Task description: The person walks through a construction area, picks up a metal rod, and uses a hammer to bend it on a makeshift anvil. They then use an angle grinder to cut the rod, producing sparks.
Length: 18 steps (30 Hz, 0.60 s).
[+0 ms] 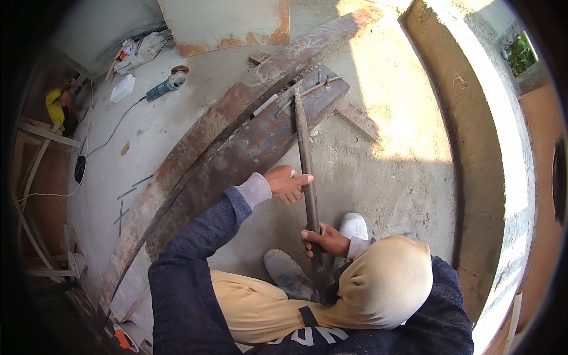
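Angle grinder [163,89] lies on the floor [160,130], left of a rusted metal plate [248,151]. Left hand [288,183], partly curled, touches the upright-angled metal bar [303,136]; whether it grips cannot be determined. Right hand [327,239] is closed around the bar's lower part.

Count, tools and stock: one dark bar [303,139], one angle grinder [158,90].
Also noted: two shoes [290,273], one rust-edged panel [231,22], one co-worker in yellow [54,106].

The concrete floor [390,189] carries a grinder [167,84] and rods [121,218].
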Available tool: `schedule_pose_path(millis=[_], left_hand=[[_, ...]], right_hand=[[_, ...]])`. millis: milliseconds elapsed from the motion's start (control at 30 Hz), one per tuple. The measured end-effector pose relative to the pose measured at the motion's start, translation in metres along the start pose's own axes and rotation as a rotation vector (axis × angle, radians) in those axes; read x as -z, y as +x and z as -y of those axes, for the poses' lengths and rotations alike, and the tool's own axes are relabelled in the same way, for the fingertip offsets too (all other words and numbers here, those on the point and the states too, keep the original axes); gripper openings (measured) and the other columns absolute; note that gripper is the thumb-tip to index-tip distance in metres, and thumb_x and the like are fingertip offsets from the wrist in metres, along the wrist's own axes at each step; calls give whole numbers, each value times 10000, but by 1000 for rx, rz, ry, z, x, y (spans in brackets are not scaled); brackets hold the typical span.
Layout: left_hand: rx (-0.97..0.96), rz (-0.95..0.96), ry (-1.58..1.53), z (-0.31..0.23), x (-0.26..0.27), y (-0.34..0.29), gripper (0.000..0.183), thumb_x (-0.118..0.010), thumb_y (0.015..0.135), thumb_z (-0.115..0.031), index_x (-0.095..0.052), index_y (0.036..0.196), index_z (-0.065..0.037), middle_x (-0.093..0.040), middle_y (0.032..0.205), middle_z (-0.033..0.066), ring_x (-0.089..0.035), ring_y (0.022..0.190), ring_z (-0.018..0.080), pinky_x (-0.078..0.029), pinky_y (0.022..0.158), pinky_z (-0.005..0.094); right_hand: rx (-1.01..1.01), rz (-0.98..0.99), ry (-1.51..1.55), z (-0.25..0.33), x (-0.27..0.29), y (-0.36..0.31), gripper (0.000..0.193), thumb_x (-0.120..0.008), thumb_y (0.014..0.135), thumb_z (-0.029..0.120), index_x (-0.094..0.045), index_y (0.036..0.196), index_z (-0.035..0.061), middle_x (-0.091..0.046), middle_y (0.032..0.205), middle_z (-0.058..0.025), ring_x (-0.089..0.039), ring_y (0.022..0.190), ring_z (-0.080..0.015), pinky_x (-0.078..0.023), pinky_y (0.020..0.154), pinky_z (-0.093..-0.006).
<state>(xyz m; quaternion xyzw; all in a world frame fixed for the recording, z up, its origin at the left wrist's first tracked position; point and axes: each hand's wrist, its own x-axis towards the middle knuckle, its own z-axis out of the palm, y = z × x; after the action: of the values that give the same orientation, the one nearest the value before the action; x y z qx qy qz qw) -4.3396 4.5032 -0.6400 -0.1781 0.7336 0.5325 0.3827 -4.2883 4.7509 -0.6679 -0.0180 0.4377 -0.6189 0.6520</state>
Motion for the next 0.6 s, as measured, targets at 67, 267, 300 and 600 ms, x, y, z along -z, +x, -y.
schedule_pose_path(millis=[67,267,300,600], left_hand=[[-41,-213,136,-39,33,-1,469,-611,914,-434,-632,1007,25,-679,815,137,-678,888,241,-561,624,350],[-261,-1173,595,-31,91,49,289,-703,846,-336,-628,977,-89,-647,992,137,-623,983,347,-478,875,461],[-216,-1124,598,-33,92,56,302,-721,833,-315,-623,1017,-96,-608,1050,129,-598,1041,321,-478,881,450],[-137,-1009,614,-48,105,84,165,-722,811,-212,-690,897,-75,-684,963,169,-654,962,343,-505,861,438]], right_hand=[[-8,-52,54,8,6,-12,265,-623,934,190,-401,982,54,-515,707,-56,-575,588,-176,-520,549,-380],[-24,-395,-125,8,15,-22,186,-617,863,141,-456,891,52,-474,595,-45,-493,422,-174,-447,394,-360],[2,-444,-187,7,16,-25,185,-617,861,146,-459,882,50,-481,589,-45,-489,407,-167,-435,377,-346],[176,-507,-330,24,28,-50,209,-629,877,177,-490,818,32,-517,539,-48,-506,372,-150,-403,341,-309]])
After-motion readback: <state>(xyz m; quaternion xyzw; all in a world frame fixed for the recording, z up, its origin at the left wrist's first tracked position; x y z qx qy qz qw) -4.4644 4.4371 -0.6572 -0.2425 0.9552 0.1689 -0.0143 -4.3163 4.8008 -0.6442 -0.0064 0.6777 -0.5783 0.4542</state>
